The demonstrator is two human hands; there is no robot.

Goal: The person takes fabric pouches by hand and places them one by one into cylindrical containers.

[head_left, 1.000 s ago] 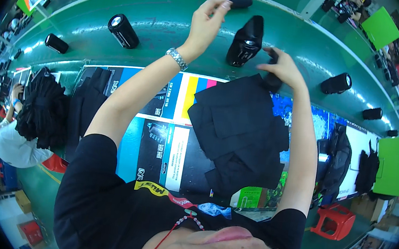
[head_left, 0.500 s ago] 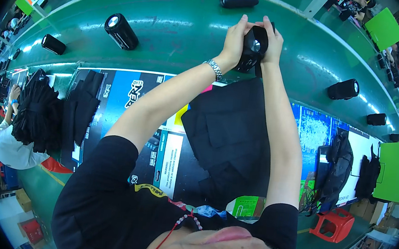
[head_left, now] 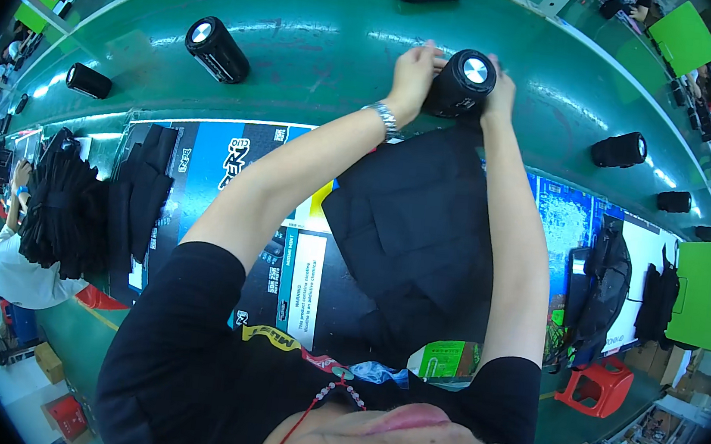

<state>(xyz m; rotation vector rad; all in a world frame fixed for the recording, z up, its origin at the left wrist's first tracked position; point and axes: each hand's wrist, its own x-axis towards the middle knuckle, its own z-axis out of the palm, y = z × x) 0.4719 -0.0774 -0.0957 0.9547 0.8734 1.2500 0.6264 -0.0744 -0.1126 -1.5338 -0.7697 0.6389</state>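
Has a black speaker (head_left: 452, 96) between left hand (head_left: 412, 81) and right hand (head_left: 500, 96), over the green bench (head_left: 303, 60), beside black cloth (head_left: 410, 202). With fingers (head_left: 429, 55) partly hidden, cannot tell how firmly closed. Likely stiff, fairly heavy; best held around the curved sides, clear of the shiny end (head_left: 475, 71).

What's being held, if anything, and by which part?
The cylinder is between both hands, one at each side; contact is partly hidden, so a firm hold can't be confirmed.
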